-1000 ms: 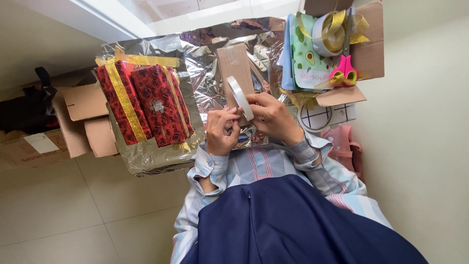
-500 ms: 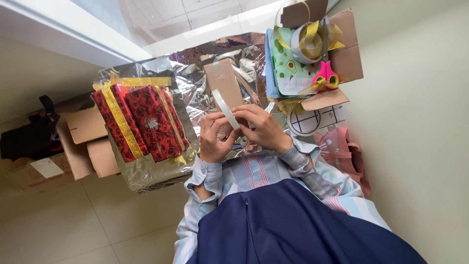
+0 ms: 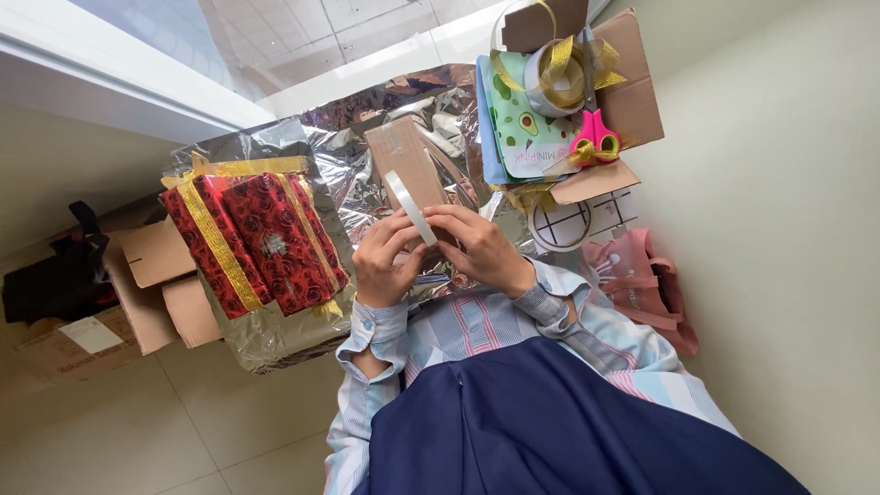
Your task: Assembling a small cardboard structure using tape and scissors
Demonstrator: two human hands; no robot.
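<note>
White tape roll point(image 3: 408, 205) | pinched between left hand point(image 3: 385, 261) and right hand point(image 3: 481, 247) fingertips

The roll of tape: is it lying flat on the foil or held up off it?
Held up. The roll of tape stands on edge between the left hand and right hand, above the silver foil.

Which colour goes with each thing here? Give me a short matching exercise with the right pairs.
Things:
1. scissors
2. wrapped boxes
3. roll of tape
4. wrapping sheet

Colours:
a. silver
b. white
c. pink
d. red with gold ribbon

Pairs: 1-c, 2-d, 3-b, 4-a. Both hands, left hand and right hand, hold the roll of tape.
</note>
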